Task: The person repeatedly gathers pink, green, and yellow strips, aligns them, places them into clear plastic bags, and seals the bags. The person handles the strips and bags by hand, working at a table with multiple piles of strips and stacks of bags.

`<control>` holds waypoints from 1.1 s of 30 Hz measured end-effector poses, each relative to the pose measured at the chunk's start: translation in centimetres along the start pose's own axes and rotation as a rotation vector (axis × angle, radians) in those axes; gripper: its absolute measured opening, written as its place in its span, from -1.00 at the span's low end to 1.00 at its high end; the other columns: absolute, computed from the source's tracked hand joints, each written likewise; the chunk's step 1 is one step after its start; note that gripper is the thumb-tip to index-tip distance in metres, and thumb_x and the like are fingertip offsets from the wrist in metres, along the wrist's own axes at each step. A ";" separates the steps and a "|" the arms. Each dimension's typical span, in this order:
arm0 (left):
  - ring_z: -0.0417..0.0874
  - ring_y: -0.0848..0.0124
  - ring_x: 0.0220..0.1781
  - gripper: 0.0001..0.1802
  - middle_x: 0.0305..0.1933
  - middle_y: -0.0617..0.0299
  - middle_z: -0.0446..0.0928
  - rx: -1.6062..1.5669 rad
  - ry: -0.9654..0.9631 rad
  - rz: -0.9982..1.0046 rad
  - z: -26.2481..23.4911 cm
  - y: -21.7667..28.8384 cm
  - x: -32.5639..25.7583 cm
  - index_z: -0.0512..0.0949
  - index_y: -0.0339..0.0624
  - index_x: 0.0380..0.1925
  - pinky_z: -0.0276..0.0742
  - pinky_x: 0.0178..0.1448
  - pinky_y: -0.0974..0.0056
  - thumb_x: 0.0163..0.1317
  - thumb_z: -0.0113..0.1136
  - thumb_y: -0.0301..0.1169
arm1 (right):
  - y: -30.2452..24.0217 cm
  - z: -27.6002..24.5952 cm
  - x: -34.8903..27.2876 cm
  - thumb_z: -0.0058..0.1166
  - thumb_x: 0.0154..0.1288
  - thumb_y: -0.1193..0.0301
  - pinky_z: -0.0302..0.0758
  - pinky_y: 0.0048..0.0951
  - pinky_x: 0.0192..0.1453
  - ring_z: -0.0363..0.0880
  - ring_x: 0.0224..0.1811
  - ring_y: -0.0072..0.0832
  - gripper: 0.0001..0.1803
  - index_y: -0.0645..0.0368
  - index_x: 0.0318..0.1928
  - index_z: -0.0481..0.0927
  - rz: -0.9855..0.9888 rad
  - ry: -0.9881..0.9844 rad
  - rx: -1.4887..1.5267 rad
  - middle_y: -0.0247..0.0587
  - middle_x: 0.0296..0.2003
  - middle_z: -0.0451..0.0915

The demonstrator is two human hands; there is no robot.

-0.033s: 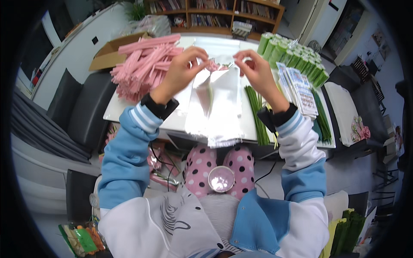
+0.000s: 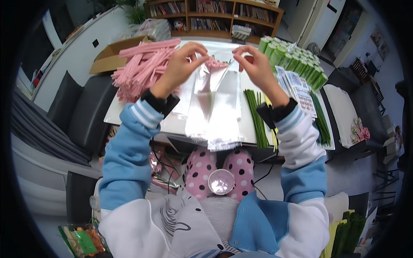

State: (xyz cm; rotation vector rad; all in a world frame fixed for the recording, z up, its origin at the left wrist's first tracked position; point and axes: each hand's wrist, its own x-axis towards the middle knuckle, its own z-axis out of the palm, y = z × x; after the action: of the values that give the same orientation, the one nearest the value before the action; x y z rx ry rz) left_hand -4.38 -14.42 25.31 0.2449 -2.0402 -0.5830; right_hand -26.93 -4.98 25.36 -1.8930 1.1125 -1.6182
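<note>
My left hand (image 2: 186,64) is closed in a pinch at the left upper edge of a clear plastic sleeve (image 2: 206,81). On the other side, my right hand (image 2: 257,69) has thumb and fingers drawn together at the sleeve's right upper edge. Small pink flowers (image 2: 216,64) show at the sleeve's mouth between the hands, and its tapered lower part points toward me. Beneath it lies a stack of shiny clear sleeves (image 2: 223,124) on the white table (image 2: 118,107). Glare hides the exact fingertip contact.
Pink fuzzy strips (image 2: 142,71) are heaped at left before a cardboard box (image 2: 105,58). At right stand green rolls (image 2: 297,62), printed sheets (image 2: 300,94) and dark green stems (image 2: 256,120). A small round shiny cup (image 2: 221,182) sits at my lap.
The sleeve's upper part now stands more opened out, with more of the pink flowers showing. Both hands have shifted only slightly.
</note>
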 end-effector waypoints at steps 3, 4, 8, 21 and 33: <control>0.31 0.71 -0.51 -0.90 -0.34 0.40 0.54 -0.181 -0.009 -0.206 -1.1 -0.8 4.5 0.59 -0.23 -0.39 0.25 -0.43 0.57 0.12 0.28 -0.46 | -2.0 -1.0 4.9 0.10 0.23 0.40 0.44 -0.57 -0.41 0.48 -0.55 -0.62 -0.82 0.30 -0.33 0.51 0.220 -0.031 -0.202 -0.31 -0.43 0.54; 0.33 0.73 -0.49 -0.90 -0.34 0.40 0.54 -0.157 -0.036 -0.322 -1.4 -1.0 5.3 0.59 -0.23 -0.39 0.25 -0.42 0.58 0.11 0.29 -0.46 | -2.5 -1.4 5.8 0.11 0.22 0.42 0.43 -0.59 -0.43 0.48 -0.57 -0.63 -0.84 0.30 -0.33 0.52 0.208 -0.023 -0.216 -0.33 -0.47 0.53; 0.43 0.69 -0.37 -0.87 -0.30 0.32 0.56 -0.338 0.012 -0.140 -1.7 -0.9 6.4 0.60 -0.26 -0.39 0.34 -0.30 0.57 0.09 0.31 -0.43 | -3.2 -2.8 6.7 0.11 0.23 0.44 0.40 -0.62 -0.47 0.47 -0.57 -0.68 -0.86 0.29 -0.33 0.52 0.076 -0.008 -0.104 -0.36 -0.49 0.52; 0.58 0.51 -0.11 -0.72 -0.14 0.21 0.62 -0.532 0.010 -0.322 4.2 -1.2 1.4 0.59 -0.31 -0.10 0.43 0.07 0.43 0.25 0.16 -0.38 | -2.5 -1.3 1.1 0.22 0.18 0.33 0.25 -0.78 -0.66 0.39 -0.67 -0.77 -0.44 0.23 0.17 0.38 0.257 -0.061 0.044 -0.19 -0.15 0.59; 0.54 0.49 -0.02 -0.66 -0.06 0.18 0.59 -0.461 0.067 -0.203 3.8 2.7 1.3 0.55 -0.32 -0.03 0.37 0.13 0.41 0.40 -0.08 -0.32 | -0.6 1.3 -0.1 0.15 0.25 0.42 0.51 -0.67 -0.38 0.63 -0.44 -0.59 -0.82 0.30 -0.25 0.63 0.120 0.251 0.289 -0.24 -0.38 0.64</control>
State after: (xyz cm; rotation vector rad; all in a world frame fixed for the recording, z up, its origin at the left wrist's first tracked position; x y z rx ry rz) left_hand -8.15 -11.47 26.05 0.1923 -1.7695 -1.1343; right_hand -25.51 -4.80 25.48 -1.4449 1.0008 -1.8702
